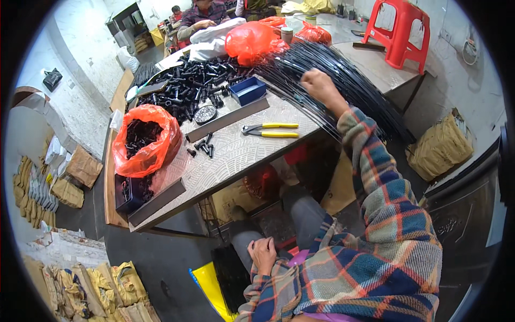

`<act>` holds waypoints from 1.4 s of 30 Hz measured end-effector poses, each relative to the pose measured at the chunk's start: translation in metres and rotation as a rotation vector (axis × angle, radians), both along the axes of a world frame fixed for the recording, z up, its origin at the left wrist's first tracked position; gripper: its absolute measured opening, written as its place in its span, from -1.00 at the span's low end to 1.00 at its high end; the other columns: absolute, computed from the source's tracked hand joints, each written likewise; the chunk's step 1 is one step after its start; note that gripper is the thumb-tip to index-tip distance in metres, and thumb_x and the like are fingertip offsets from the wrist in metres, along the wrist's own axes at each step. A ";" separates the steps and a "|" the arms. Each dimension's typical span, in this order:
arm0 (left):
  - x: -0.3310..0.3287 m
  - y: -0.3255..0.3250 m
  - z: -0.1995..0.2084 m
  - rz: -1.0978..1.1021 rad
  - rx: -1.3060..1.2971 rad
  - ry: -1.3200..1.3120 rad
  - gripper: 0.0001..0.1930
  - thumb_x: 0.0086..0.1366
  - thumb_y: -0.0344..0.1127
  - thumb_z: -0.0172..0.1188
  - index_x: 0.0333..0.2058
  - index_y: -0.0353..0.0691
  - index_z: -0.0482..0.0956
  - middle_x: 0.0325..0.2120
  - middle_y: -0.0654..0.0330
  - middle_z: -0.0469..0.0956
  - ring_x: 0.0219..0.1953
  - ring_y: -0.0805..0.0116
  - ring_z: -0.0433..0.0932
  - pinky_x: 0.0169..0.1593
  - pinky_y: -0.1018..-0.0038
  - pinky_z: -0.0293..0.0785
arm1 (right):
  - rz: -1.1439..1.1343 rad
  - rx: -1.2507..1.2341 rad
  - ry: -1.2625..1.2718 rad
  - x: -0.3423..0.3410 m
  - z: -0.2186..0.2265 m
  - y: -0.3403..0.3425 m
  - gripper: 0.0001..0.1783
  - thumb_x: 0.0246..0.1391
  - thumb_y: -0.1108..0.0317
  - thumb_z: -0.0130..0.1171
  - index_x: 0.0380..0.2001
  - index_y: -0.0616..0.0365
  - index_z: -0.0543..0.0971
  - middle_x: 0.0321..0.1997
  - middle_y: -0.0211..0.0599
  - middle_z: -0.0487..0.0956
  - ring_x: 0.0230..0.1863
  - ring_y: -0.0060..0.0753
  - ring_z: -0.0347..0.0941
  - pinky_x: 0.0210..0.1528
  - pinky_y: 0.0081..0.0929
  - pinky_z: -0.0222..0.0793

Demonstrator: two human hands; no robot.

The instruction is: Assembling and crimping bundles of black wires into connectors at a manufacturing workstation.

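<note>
My right hand is stretched out over a long bundle of thin black rods on the right part of the table. Its fingers are curled closed, and anything in them is too small to make out. My left hand is low by my lap, its fingers bent inward; what they hold, if anything, is hidden. Beside it a dense black bunch of thin strands lies against a yellow sheet. Yellow-handled pincers rest on the table, with several short black tubular parts left of them.
A heap of black parts, a blue tray, a round tin and a red bag of black pieces cover the table's left side. Red bags and a red stool stand farther back. Another person sits beyond.
</note>
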State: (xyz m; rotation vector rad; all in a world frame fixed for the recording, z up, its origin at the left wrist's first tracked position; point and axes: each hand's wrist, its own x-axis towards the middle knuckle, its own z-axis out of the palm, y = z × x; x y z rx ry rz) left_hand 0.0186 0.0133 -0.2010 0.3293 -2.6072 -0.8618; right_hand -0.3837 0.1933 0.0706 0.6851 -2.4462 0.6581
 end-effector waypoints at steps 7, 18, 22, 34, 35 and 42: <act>-0.002 -0.003 0.003 0.019 0.026 -0.011 -0.87 0.11 -0.27 0.10 -0.46 -0.15 0.58 -0.47 0.23 0.55 -0.30 0.33 0.48 0.03 0.26 0.13 | -0.163 0.593 -0.269 -0.004 -0.028 -0.022 -0.53 -0.16 -0.02 0.17 -0.46 0.25 0.56 -0.36 0.00 0.54 -0.28 -0.03 0.49 -0.24 -0.26 0.41; -0.003 -0.005 0.002 0.042 0.063 0.024 -0.86 0.11 -0.29 0.10 -0.45 -0.16 0.60 -0.49 0.20 0.55 -0.33 0.28 0.49 0.02 0.29 0.16 | -0.248 0.515 -0.230 -0.019 -0.065 -0.037 -0.81 -0.23 0.37 0.04 -0.54 0.20 0.58 -0.41 -0.06 0.57 -0.31 -0.09 0.52 -0.34 -0.24 0.42; -0.003 -0.004 -0.003 0.033 0.087 0.052 -0.87 0.11 -0.30 0.10 -0.45 -0.17 0.59 -0.50 0.20 0.55 -0.33 0.30 0.49 0.02 0.29 0.16 | -0.344 0.360 -0.409 -0.027 -0.039 -0.026 -0.65 -0.21 0.21 0.04 -0.42 0.27 0.58 -0.27 0.04 0.54 -0.16 -0.02 0.47 -0.11 -0.19 0.33; -0.010 -0.002 0.000 0.032 0.101 0.089 -0.88 0.11 -0.32 0.10 -0.45 -0.16 0.59 -0.51 0.20 0.55 -0.35 0.29 0.49 0.00 0.30 0.17 | -0.191 0.350 -0.175 -0.073 0.016 -0.020 -0.76 -0.10 0.38 -0.07 -0.54 0.31 0.54 -0.47 0.04 0.55 -0.37 0.00 0.51 -0.32 -0.17 0.40; -0.007 -0.004 0.002 0.037 0.097 0.072 -0.88 0.11 -0.31 0.09 -0.45 -0.17 0.59 -0.50 0.20 0.55 -0.34 0.29 0.49 0.00 0.31 0.17 | -0.182 0.336 -0.129 -0.071 0.023 -0.027 -0.76 -0.10 0.38 -0.08 -0.55 0.29 0.54 -0.50 0.03 0.55 -0.37 -0.02 0.52 -0.32 -0.17 0.40; -0.004 -0.003 -0.005 0.022 0.076 0.073 -0.88 0.09 -0.32 0.10 -0.45 -0.18 0.59 -0.50 0.18 0.55 -0.35 0.27 0.49 -0.01 0.29 0.19 | -0.047 0.143 -0.120 -0.082 0.053 -0.051 -0.60 -0.02 0.13 0.03 -0.28 0.27 0.51 -0.28 0.09 0.52 -0.18 -0.03 0.45 -0.12 -0.22 0.30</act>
